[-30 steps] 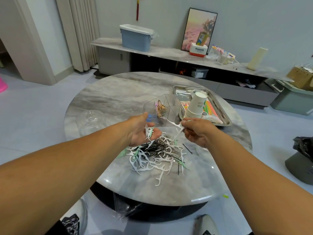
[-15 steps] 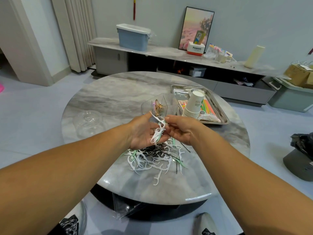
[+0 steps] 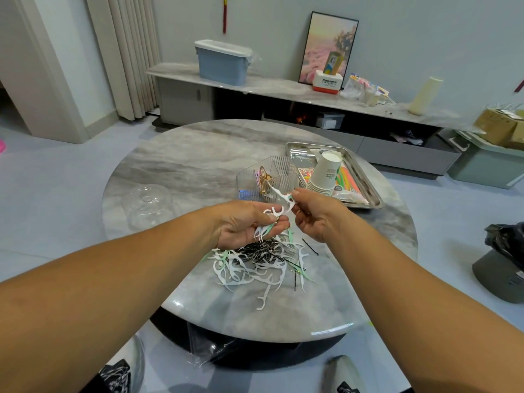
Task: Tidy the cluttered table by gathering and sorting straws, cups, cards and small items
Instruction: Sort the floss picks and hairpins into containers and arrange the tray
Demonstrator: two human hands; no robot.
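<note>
The hands have drawn slightly apart since half a second ago; the right hand (image 3: 314,217) now pinches one white floss pick (image 3: 279,195) lifted toward the clear divided container (image 3: 268,178), while the left hand (image 3: 246,225) cups a small bunch of picks (image 3: 266,226). The main pile (image 3: 261,263) lies near the table's (image 3: 181,165) front edge; cups (image 3: 324,174) sit in the tray (image 3: 365,184) at the right edge.

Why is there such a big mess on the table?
A tangled heap of floss picks and hairpins lies spilled on the marble table. The left hand holds a few picks; the right hand pinches one white pick.
</note>
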